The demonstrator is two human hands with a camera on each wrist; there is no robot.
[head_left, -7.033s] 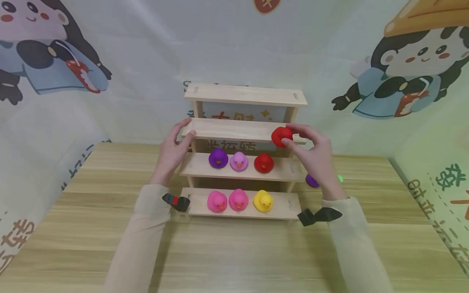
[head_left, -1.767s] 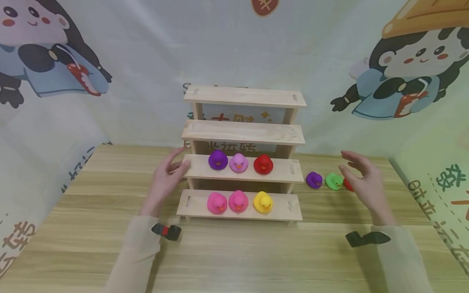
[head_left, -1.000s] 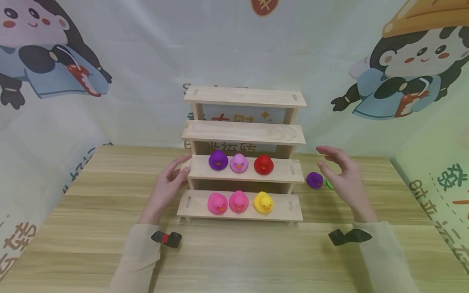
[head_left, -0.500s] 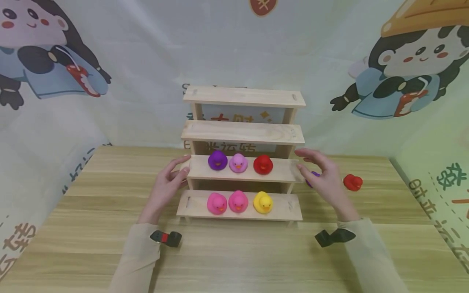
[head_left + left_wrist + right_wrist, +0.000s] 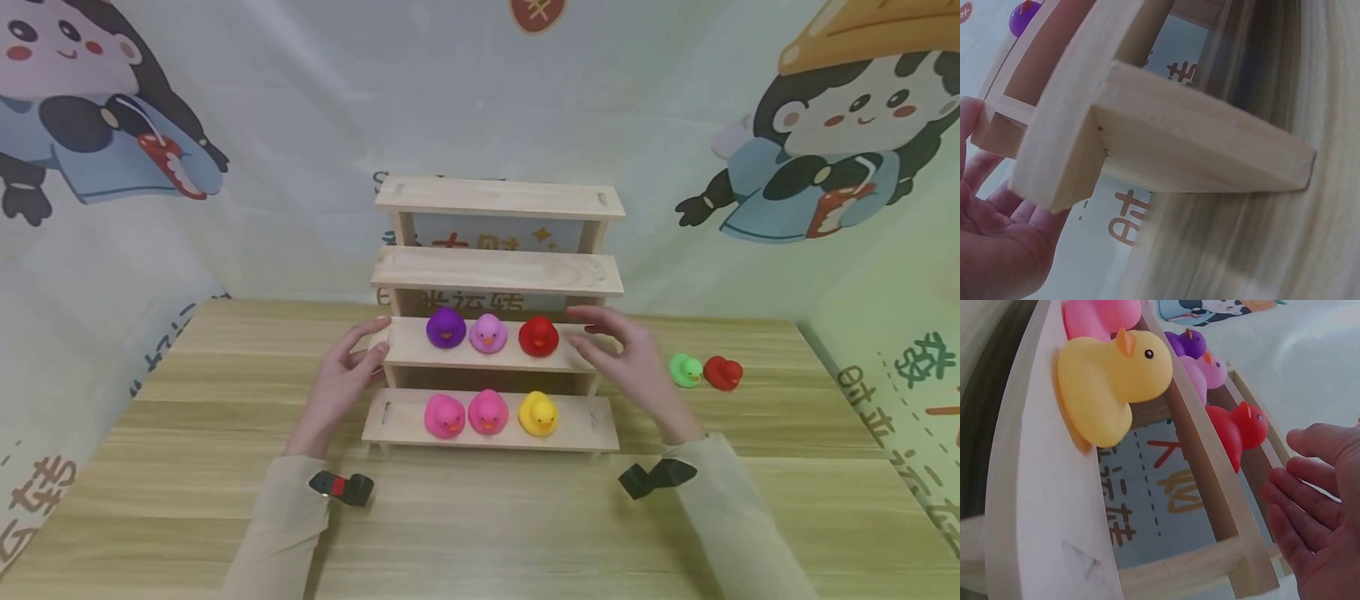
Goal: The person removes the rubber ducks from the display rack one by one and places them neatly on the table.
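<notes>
A light wooden worktop (image 5: 480,533) carries a four-tier wooden shelf rack (image 5: 498,272). Its two upper tiers are seen bare; the third holds a purple duck (image 5: 446,328), a light pink duck (image 5: 488,333) and a red duck (image 5: 538,336), the lowest two hot-pink ducks and a yellow duck (image 5: 538,413). Six ducks are judged shelved — two more, a green duck (image 5: 686,370) and a second red duck (image 5: 723,373), are left on the worktop. The left hand (image 5: 342,385) is laid, fingers relaxed, against the third tier's left end; the right hand (image 5: 628,360) is spread open beside the shelved red duck, holding nothing.
</notes>
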